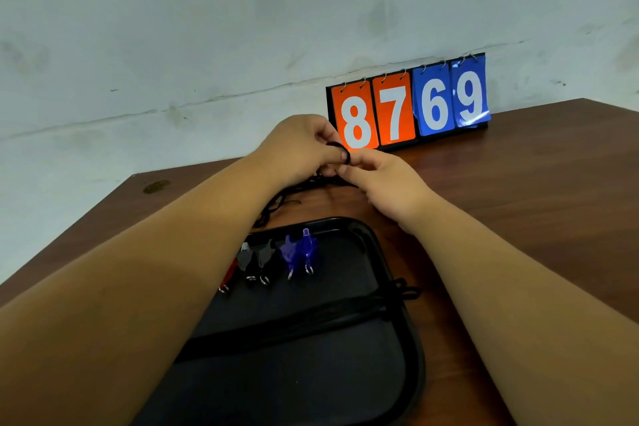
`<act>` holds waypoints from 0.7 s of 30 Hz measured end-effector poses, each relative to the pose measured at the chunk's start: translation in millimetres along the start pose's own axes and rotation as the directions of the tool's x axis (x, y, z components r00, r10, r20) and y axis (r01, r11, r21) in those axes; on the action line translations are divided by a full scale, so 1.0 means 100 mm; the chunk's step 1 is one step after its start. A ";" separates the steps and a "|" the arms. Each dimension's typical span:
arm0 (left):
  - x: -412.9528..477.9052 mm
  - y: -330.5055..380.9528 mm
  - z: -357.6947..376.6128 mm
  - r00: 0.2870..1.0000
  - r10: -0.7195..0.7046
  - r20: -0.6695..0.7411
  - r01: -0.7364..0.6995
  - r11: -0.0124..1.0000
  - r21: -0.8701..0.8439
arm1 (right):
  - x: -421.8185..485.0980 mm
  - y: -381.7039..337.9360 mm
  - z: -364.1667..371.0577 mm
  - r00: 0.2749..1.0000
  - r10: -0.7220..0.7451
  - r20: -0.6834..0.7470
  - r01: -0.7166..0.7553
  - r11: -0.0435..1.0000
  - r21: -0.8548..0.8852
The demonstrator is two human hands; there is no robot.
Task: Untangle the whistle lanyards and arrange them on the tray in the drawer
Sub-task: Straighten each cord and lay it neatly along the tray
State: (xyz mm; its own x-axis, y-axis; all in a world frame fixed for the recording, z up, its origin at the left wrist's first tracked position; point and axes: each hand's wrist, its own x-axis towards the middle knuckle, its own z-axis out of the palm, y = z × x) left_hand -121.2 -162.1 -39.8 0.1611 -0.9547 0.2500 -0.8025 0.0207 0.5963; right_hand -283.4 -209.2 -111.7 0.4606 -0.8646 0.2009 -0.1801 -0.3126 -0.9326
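Observation:
A black tray (411,332) lies on the wooden table in front of me. On it stand two blue whistles (300,250) and two black whistles (257,261); a red one (229,273) is half hidden by my left forearm. Straightened black lanyards (304,318) cross the tray, their knotted ends hanging over its right rim. Beyond the tray, a tangle of black cords (281,202) trails on the table. My left hand (301,149) and my right hand (383,183) meet above it, both pinching a loop of the black cord. No drawer is visible.
A flip scoreboard (409,104) showing 8 7 6 9 stands against the white wall just behind my hands. The brown table (536,190) stretches to the right; its left edge runs diagonally by my left arm.

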 end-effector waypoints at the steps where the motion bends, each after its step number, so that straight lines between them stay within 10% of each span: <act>1: 0.00 0.01 -0.01 1.000 0.003 -0.018 -0.003 1.000 0.010 | 0.01 0.00 0.00 0.999 0.012 -0.035 -0.012 1.000 0.002; 11: 0.10 -0.23 -0.26 0.970 0.002 -0.243 0.031 0.991 0.130 | 0.18 0.05 -0.14 0.873 0.381 -0.305 -0.214 0.861 0.462; 21: 0.11 -0.44 -0.55 0.904 -0.144 -0.402 0.136 0.990 -0.047 | 0.02 -0.13 -0.26 0.820 0.560 -0.117 -0.200 0.472 0.859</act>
State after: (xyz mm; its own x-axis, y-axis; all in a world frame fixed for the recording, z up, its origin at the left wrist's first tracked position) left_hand -52.8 -157.7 -21.1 0.4923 -0.7467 0.4472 -0.7449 -0.0956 0.6603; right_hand -302.9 -217.5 -91.2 0.1749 -0.9303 -0.3223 0.5692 0.3626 -0.7379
